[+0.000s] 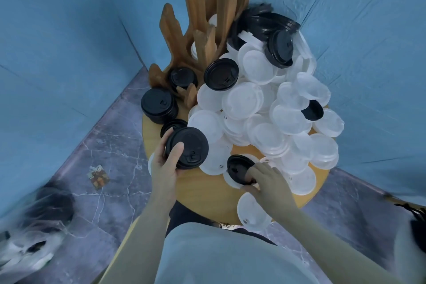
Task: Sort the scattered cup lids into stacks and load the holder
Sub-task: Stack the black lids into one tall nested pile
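My left hand [166,166] grips a short stack of black lids [187,147] above the near left part of the round wooden table [198,191]. My right hand [265,180] pinches a single black lid [239,168], tilted up off the white lids beneath it. A big heap of white lids [265,117] covers the table's middle and right. The wooden holder [202,30] stands at the back, with black lids [183,77] in one low slot. Another black stack [159,105] sits beside it.
More black lids [274,27] pile up at the far right behind the holder. Blue fabric walls [57,41] close in on both sides. A white lid [252,212] overhangs the table's near edge. A small printed card [98,174] lies on the marbled floor.
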The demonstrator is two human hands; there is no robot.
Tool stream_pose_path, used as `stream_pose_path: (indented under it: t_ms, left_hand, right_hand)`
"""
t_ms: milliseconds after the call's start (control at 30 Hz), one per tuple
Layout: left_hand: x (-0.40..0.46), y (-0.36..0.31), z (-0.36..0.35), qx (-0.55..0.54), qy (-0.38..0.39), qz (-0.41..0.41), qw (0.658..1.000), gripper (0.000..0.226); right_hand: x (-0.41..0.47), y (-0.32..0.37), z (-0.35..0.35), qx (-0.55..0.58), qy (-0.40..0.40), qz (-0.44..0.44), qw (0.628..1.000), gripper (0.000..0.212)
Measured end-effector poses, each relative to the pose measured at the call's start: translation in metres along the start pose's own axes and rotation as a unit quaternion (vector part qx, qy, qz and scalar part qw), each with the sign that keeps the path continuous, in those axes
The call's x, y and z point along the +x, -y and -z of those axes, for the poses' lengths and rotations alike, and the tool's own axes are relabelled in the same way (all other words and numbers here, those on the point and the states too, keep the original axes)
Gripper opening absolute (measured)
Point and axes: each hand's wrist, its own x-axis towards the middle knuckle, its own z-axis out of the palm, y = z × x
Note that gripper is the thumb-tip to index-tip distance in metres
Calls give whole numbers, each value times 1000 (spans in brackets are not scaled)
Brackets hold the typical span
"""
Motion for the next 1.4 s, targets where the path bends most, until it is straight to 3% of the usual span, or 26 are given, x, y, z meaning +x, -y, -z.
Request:
stream_pose_path:
  t_ms: [67, 100, 133, 200, 267, 300, 367, 500, 567, 667, 833, 1033, 1133, 1200, 1300, 1400]
  left_hand:
    - [-1, 0, -4, -3, 10, 3, 1000, 49]
    - [-3, 0, -6, -7, 20, 5, 1000, 52]
    - [-4, 0, -10, -11, 31, 5, 999, 54]
    - [-7, 2, -17, -15, 52, 6, 999, 52]
    - [-8, 5, -24, -10, 66, 16, 998, 48]
    - [-9, 7, -28, -7, 76, 24, 997, 47]
    - [-12, 9, -38, -9, 101, 42, 994, 46]
    - [-20, 12, -52, -16, 160, 54, 986, 46]
    - [-22, 13, -56, -15, 166, 54, 984, 65]
    - [-22, 14, -56, -21, 173, 68, 982, 86]
    - [-20, 12, -43, -31, 151, 51, 987, 51]
    - [-19, 2, -1, 11, 152, 47, 987, 66]
    - [-17, -2, 21, -9, 96, 37, 995, 65]
    - [-14, -6, 33, -25, 48, 33, 998, 60]
    - [-4, -12, 52, -47, -26, 24, 998, 51]
    - [12, -15, 74, -60, -75, 34, 995, 40]
  right_hand:
    - [3, 11, 21, 175, -48, -117, 976, 21]
    - [7, 17, 33, 288, -58, -180, 939, 19]
    - [10, 22, 46, 401, -75, -227, 884, 18]
    - [17, 28, 67, 607, -88, -276, 740, 14]
    - [22, 30, 79, 743, -58, -292, 599, 22]
    - [25, 31, 82, 762, -45, -297, 573, 24]
    - [29, 35, 81, 735, -34, -315, 600, 27]
    - [32, 41, 79, 583, -76, -358, 725, 26]
    - [34, 46, 79, 509, -91, -359, 777, 19]
    - [36, 54, 77, 479, -81, -358, 797, 21]
    - [38, 57, 64, 578, 6, -325, 749, 53]
    - [47, 72, 40, 587, 35, -272, 762, 32]
    - [56, 88, 22, 539, 62, -236, 806, 26]
    - [64, 94, 10, 450, 66, -186, 871, 29]
    - [71, 96, -8, 231, 61, -89, 967, 36]
    - [80, 102, -27, 106, 85, -21, 991, 23]
